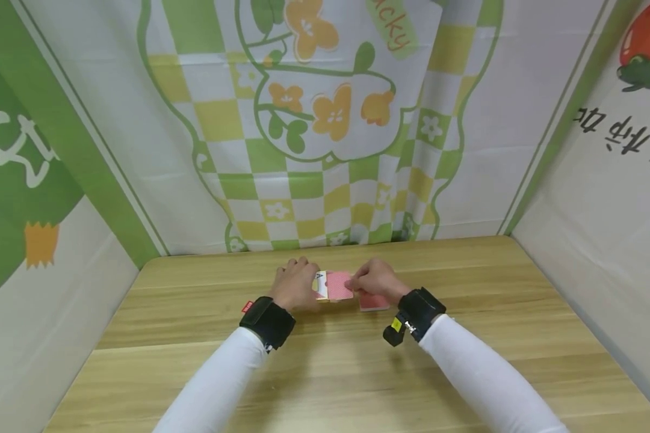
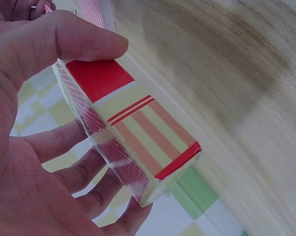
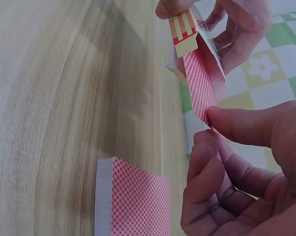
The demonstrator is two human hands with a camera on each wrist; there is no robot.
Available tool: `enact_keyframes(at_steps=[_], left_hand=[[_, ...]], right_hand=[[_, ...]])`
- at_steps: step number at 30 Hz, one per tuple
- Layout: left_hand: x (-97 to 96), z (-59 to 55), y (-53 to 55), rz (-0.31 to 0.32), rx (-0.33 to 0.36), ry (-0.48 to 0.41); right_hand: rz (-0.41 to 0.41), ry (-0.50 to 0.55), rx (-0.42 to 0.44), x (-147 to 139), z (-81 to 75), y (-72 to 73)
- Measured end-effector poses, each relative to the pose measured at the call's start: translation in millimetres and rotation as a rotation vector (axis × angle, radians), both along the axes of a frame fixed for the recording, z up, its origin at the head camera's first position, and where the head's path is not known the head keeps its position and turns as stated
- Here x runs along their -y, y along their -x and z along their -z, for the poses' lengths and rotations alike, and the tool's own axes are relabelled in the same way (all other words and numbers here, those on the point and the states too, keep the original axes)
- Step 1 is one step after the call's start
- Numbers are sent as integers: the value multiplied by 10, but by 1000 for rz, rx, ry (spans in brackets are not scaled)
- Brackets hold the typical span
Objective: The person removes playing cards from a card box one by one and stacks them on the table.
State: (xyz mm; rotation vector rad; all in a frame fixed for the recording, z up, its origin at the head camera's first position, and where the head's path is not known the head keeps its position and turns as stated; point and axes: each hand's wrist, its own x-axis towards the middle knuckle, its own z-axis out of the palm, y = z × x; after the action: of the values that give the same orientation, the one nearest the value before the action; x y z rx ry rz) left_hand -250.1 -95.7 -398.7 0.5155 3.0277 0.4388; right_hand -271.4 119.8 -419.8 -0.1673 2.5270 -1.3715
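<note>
My left hand (image 1: pixel 296 285) grips a card box (image 2: pixel 133 123) with red, cream and tan stripes, thumb on one narrow side and fingers on the other. The box's flap end points to the right, toward my right hand (image 1: pixel 378 280). Between thumb and fingers that hand pinches the end of a red-patterned playing card (image 3: pixel 199 86), whose other end sits inside the box mouth. Whether it is one card or a few I cannot tell. Beneath the right hand a deck of playing cards (image 3: pixel 140 199), red-patterned back up, lies on the table.
The wooden table (image 1: pixel 325 373) extends on all sides of the hands. A patterned curtain (image 1: pixel 325 198) hangs along its back edge, with printed cloth walls at left and right. A black camera mount (image 1: pixel 394 334) sticks out from the right wrist strap.
</note>
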Motion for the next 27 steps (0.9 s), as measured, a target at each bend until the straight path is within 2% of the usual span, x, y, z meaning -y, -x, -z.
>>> enact_keyframes(at_steps=[7,10,13,16,18,21,27], left_hand=[[-6,-17,2,-2,2,-6],[-8,-12,1,-3,-3,-6],[-11,0,1,-4,0,-5],[-14,10,9,-6,4,-1],[-17,10,15,-6,5,8],[-24,6,22,-4,4,18],[-37,12,43,5,11,16]], right_hand=[[-9,-26,16,-51,-66,-5],[-28,-106,-66,-53,-91,-9],[-130,-236,-232,-36,-122,-2],[-307,-358,-418,-3,-161,17],[-412,-415,-500,23,-187,27],[-501,-453,-543,73,-218,36],[-539,-443,-509,161,-204,67]])
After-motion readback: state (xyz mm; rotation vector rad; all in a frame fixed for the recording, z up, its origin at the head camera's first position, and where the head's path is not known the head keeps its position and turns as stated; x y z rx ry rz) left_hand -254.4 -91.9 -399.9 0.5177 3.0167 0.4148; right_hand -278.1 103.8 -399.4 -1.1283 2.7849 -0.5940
